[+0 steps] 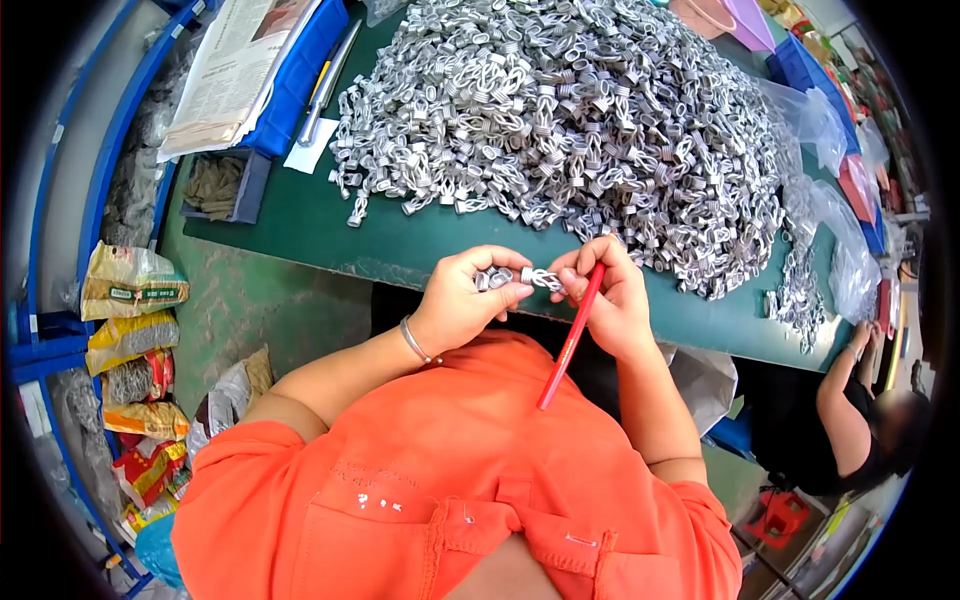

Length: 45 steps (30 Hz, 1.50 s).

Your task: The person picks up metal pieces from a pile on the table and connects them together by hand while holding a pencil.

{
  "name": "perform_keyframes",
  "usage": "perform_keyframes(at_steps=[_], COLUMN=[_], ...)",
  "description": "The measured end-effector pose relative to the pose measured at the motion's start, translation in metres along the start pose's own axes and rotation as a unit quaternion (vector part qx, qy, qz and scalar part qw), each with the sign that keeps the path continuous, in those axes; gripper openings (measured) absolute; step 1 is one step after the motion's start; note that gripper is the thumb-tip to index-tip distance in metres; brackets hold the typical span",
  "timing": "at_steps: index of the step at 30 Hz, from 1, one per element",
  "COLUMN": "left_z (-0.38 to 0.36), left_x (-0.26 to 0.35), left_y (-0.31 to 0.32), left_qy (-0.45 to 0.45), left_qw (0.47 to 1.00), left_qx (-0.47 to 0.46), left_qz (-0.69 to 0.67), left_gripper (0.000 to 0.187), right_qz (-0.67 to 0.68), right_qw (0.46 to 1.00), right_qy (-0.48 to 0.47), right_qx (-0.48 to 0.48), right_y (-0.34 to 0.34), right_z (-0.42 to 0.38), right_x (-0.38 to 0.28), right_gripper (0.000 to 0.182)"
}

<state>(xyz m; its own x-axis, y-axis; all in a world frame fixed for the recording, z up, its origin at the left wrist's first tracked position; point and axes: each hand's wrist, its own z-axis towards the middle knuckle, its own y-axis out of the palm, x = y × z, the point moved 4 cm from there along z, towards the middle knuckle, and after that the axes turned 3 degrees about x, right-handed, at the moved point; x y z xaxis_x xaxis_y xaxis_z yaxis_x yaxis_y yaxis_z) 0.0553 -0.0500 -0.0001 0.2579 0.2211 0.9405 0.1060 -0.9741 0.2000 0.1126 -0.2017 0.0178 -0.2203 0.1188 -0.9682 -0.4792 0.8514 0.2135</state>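
Observation:
My left hand (452,301) is closed, pinching small silver looped pieces (494,279) between thumb and fingers, just past the table's near edge. One silver piece with a ribbed collar and twisted loops (540,278) spans the gap between my hands. The fingertips of my right hand (618,300) are at its far end. In that same right hand is a slim red stick with lettering (568,352), slanting down toward the orange shirt. Its upper end is hidden by the fingers.
A big heap of similar silver pieces (560,120) covers much of the green table (300,240). Papers (222,75) lie over a blue bin at the left, above a small grey bin (245,190). Clear plastic bags (845,250) hang at the right, near another person (850,420).

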Motion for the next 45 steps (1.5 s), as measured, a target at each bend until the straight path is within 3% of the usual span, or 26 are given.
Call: perform_keyframes(at_steps=[6, 12, 18, 22, 24, 26, 28, 30, 32, 34, 35, 36, 38, 39, 42, 45], left_z=[-0.012, -0.02, -0.018, -0.015, -0.013, -0.013, -0.011, -0.009, -0.006, -0.002, 0.0, 0.001, 0.001, 0.002, 0.002, 0.002], left_x=[0.008, 0.009, 0.005, 0.014, 0.022, 0.026, 0.026, 0.028, 0.028, 0.023, 0.017, 0.017, 0.01, 0.0, -0.013, -0.015], left_y=[-0.005, -0.02, -0.027, -0.024, -0.019, -0.013, -0.008, -0.006, -0.004, -0.004, -0.007, -0.006, 0.002, -0.001, -0.018, -0.038], left_qy=[0.042, 0.014, 0.009, 0.017, 0.107, 0.124, 0.132, 0.127, 0.123, 0.07, -0.015, -0.016, -0.143, -0.163, -0.166, -0.122], left_qw=[0.999, 0.998, 0.997, 0.999, 0.993, 0.988, 0.988, 0.989, 0.99, 0.995, 0.995, 0.995, 0.949, 0.934, 0.891, 0.902], left_qx=[-0.031, -0.033, -0.038, -0.029, -0.04, -0.073, -0.073, -0.067, -0.062, -0.057, -0.068, -0.068, -0.083, -0.088, -0.052, -0.024], left_qz=[-0.002, -0.06, -0.069, 0.009, 0.036, 0.053, 0.032, 0.027, 0.019, -0.053, -0.067, -0.067, -0.27, -0.306, -0.419, -0.413], left_gripper=[0.019, 0.018, 0.018, 0.017, 0.018, 0.021, 0.021, 0.02, 0.019, 0.018, 0.017, 0.017, 0.02, 0.023, 0.023, 0.015], right_qz=[0.037, 0.058, 0.154, 0.194, 0.195, 0.154, 0.134, 0.065, 0.053, -0.06, -0.117, -0.159, -0.148, -0.145, -0.25, -0.4], right_qw=[0.999, 0.997, 0.985, 0.98, 0.98, 0.985, 0.986, 0.974, 0.967, 0.934, 0.914, 0.891, 0.899, 0.901, 0.879, 0.816], right_qy=[-0.031, -0.028, 0.041, 0.017, 0.014, -0.074, -0.097, -0.201, -0.226, -0.329, -0.368, -0.412, -0.408, -0.405, -0.378, -0.387], right_qx=[0.01, 0.044, 0.07, 0.043, 0.023, 0.032, 0.032, 0.079, 0.101, 0.13, 0.121, 0.105, 0.054, 0.054, 0.147, 0.153], right_y=[0.012, 0.024, 0.026, 0.023, 0.02, 0.018, 0.015, 0.015, 0.014, 0.013, 0.013, 0.016, 0.023, 0.024, 0.013, 0.009], right_z=[-0.01, -0.016, -0.017, -0.012, -0.011, -0.01, -0.012, -0.017, -0.021, -0.028, -0.03, -0.032, -0.03, -0.028, -0.008, 0.016], right_x=[-0.003, 0.003, 0.02, 0.025, 0.027, 0.028, 0.028, 0.018, 0.012, 0.002, 0.0, -0.008, -0.012, -0.015, -0.009, -0.008], right_gripper=[0.016, 0.014, 0.017, 0.02, 0.022, 0.026, 0.03, 0.031, 0.033, 0.037, 0.041, 0.042, 0.04, 0.036, 0.029, 0.024])
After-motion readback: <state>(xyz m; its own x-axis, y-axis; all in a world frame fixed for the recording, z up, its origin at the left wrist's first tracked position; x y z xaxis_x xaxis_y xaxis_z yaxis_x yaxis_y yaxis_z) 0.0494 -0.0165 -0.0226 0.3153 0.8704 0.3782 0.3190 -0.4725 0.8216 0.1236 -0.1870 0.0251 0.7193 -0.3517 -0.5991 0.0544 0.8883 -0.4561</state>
